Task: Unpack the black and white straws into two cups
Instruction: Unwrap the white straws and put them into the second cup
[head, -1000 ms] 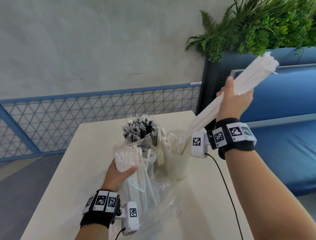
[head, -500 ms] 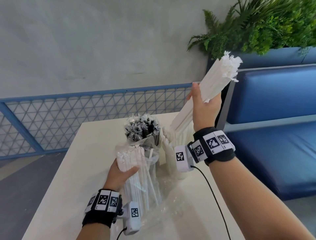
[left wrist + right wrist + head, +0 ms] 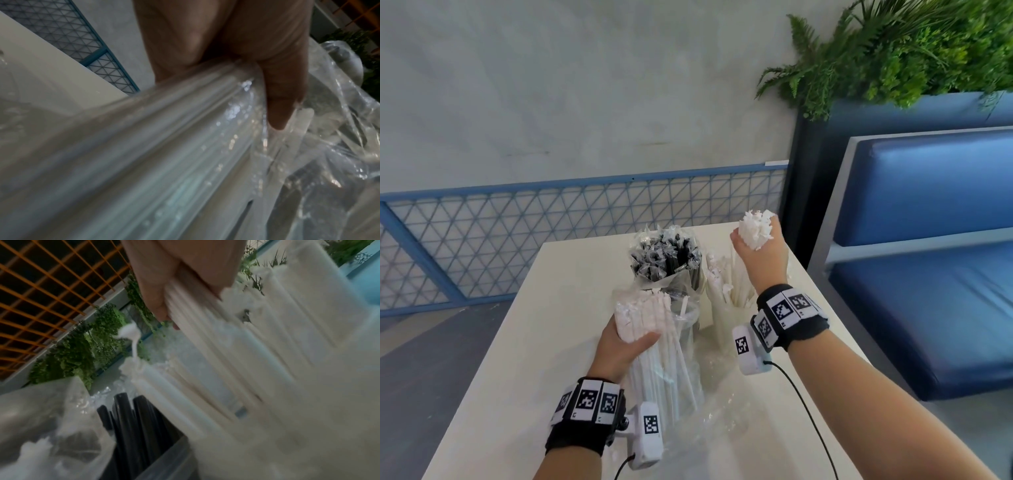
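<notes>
Left hand (image 3: 625, 346): near the table's (image 3: 493, 377) front edge; fingers and thumb wrapped round a bag of white straws (image 3: 654, 342) through its clear plastic, unmoved over the last second.
Loose wrap (image 3: 722, 394): crumpled clear plastic on the table just right of that bag.
Right hand (image 3: 758, 251): closed round a handful of white straws (image 3: 755, 228); a second ago it held them high and slanted toward the bench, now they stand near upright with their lower ends down in the white-straw cup (image 3: 726, 308).
White-straw cup: clear, mid-table toward the right edge, already holding several white straws.
Black straws (image 3: 666, 257): wrapped, standing in the second cup, which is mostly hidden, just left of the white one, toward the far edge.
Meaning: this handful is nearly delivered, likely only release remains; the left-hand bag holds more white ones to move.
</notes>
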A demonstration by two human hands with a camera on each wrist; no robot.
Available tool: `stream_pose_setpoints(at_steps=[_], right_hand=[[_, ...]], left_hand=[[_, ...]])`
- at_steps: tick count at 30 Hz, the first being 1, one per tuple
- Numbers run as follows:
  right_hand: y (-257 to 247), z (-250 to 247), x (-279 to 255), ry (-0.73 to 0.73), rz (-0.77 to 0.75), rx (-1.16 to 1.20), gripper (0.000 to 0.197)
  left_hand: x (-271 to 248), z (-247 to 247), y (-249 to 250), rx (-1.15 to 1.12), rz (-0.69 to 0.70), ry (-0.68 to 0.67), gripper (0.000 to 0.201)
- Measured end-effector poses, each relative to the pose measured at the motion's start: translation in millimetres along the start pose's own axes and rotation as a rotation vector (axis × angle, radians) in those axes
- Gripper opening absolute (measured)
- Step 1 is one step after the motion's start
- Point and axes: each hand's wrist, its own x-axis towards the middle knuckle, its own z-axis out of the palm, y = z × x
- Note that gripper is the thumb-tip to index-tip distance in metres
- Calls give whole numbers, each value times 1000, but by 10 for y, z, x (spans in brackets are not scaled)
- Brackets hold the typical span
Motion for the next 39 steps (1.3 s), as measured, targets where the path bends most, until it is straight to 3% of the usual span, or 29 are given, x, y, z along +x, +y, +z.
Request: stream_pose_setpoints(at_steps=[4,8,10,13,14,17,19,20,22,24,28,33,36,39], right_hand=[[-35,-28,-23,29,-160,73,47],[259,8,-77,-80,-258,-276,15],[363,8,-114,-118,-262,-459,17],[353,12,-128,-40,-313,-702,22],[322,-6,-143,-48,-283,-732,23],[327,-46,-160,-304,-59,-770,33],[298,-52,-172,-350,-57,-828,37],[242,-51,-207,-275,-147,-811,38],[86,-33,-316,-107,-348,-532,32],[-81,-13,-508,-233,-365,-275,19],[-74,119,-775,-580,-269,-503,20],[-16,167,-852,-618,-222,-469,30],[-43,222,-847,-698,-247,-450,36],[-36,281,-827,-774,-148,-411,50]], left_hand=[[14,-16,-17,0,-6,-8,59],[11,-3,-9,-8,-3,-16,57],[5,-4,-6,-4,-5,-20,55],[14,-23,-31,-19,-4,-13,62],[17,-24,-37,-23,-5,-11,66],[27,-15,-48,-24,-1,-19,68],[21,-4,-43,-18,1,-23,68],[17,-4,-45,-13,2,-24,70],[18,-10,-49,-2,-1,-18,69],[28,-14,-66,13,-1,-15,61],[32,-32,-88,20,-4,-11,60],[-4,-42,-79,-6,27,-48,79],[-14,-33,-66,-30,37,-73,74],[-19,-13,-49,-42,48,-98,70]])
